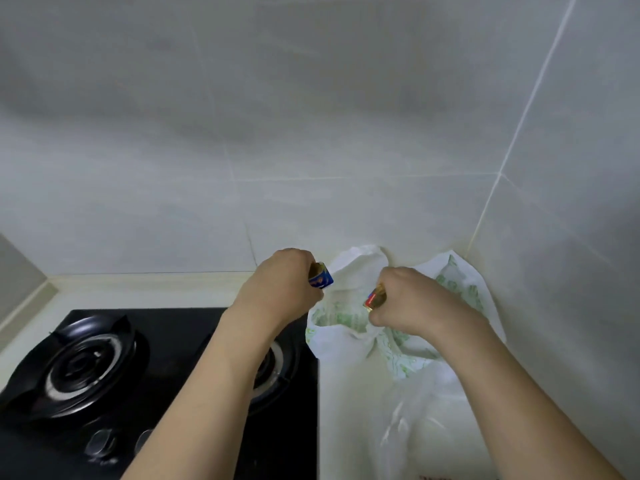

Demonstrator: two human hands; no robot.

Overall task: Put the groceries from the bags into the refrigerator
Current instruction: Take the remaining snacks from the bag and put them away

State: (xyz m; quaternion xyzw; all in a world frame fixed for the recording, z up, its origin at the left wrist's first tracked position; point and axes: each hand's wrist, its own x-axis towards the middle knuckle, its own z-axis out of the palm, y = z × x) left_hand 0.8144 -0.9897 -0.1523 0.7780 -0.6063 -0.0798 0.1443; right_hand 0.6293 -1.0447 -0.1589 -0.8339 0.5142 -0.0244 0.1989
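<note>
With the left hand (280, 282) clenched round a blue packet (321, 276) and the right hand (412, 301) round a red one (375, 298), lift both clear of the white bag (349, 336) without snagging its rim.

Thin plastic, glossy glass, smooth tile

The white bag (349, 341) with green print is thin, crinkled plastic; a clearer, filmy bag (415, 424) lies nearer. The hob (294, 427) on the left is glossy black, its burner grates (69, 358) matt dark metal. Wall tiles (311, 116) look smooth, faintly sheened; the countertop (138, 289) is pale and smooth.
</note>
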